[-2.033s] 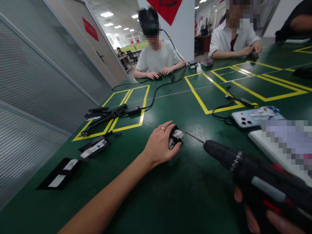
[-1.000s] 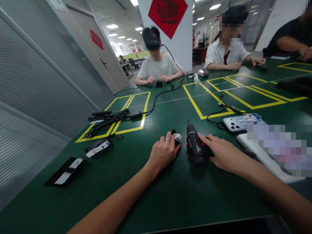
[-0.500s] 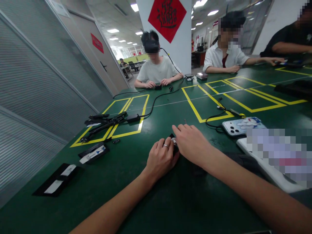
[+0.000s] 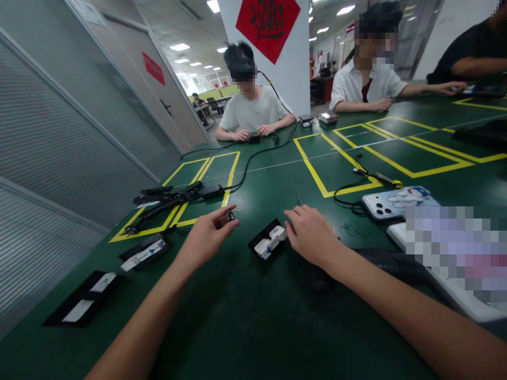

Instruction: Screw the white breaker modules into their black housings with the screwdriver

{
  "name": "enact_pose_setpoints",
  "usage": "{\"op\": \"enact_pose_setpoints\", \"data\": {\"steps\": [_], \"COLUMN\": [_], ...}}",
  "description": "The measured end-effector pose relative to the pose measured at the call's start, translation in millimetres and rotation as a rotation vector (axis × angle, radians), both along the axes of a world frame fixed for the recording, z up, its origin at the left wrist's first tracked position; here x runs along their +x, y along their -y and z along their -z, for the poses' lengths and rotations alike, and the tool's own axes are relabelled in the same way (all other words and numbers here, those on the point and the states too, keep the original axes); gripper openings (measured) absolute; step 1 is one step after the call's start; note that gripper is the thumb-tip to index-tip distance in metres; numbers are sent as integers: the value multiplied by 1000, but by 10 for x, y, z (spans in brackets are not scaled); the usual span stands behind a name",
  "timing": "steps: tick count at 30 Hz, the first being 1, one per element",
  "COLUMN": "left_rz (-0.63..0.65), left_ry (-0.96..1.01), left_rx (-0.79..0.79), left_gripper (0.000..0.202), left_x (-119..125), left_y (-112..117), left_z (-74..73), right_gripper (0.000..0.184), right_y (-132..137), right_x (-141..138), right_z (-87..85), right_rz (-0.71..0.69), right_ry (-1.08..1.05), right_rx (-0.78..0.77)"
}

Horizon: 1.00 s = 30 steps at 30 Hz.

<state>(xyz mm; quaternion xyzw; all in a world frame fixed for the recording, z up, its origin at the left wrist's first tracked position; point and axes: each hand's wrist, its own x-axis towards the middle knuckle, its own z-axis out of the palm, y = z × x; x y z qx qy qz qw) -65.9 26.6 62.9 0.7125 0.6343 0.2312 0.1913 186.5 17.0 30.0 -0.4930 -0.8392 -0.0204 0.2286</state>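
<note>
My left hand [image 4: 204, 237] is raised over the table, left of the middle, with thumb and fingers pinched on a small dark part [image 4: 230, 215]. Beside my right hand lies a flat black piece with white strips and blue bits [image 4: 270, 241] on the green table. My right hand [image 4: 312, 229] is closed, fingers curled, its fingertips at the right end of that piece. Above its knuckles sticks up a thin rod [image 4: 300, 198], apparently held in the hand; its lower part is hidden.
Two similar black-and-white pieces [image 4: 144, 252] [image 4: 81, 301] lie at left, near a bundle of black gear [image 4: 170, 203] with a cable. At right are a phone [image 4: 396, 203], a white-edged object [image 4: 404, 237] and a black cable [image 4: 348, 195]. Several people sit around the table.
My left hand has moved left, away from the black-and-white piece, carrying the small dark part. The piece is now uncovered. My right hand has hardly moved.
</note>
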Motion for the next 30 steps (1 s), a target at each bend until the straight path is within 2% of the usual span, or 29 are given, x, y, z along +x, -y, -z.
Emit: {"op": "enact_pose_setpoints", "data": {"steps": [2,5,9,11,16,22,30], "left_rz": [7,-71,-172,-164,-74,-117,-131], "left_ry": [70,123,-23,-122,-220,-211,-87], "left_rx": [-107,-171,-152,-127,-51,40,-23], "left_gripper": [60,67,64,60,54,53,51], "left_x": [-247,-593,-921,-1019,-1128,-1150,-1063], "left_y": [-145,-306,-404,-432,-525,-554,-503], "left_z": [49,151,227,262,400,498,585], "right_gripper": [19,19,19,19,18,19,19], "right_y": [-3,-10,-11,-10,-13,-7,-10], "right_x": [4,12,10,9,17,17,13], "right_z": [1,8,23,32,42,32,33], "right_rz": [-5,-8,-11,-13,-16,-21,-12], "right_ry": [-5,-7,-6,-6,-1,5,21], "right_rx": [-1,2,6,6,-2,-5,-9]}}
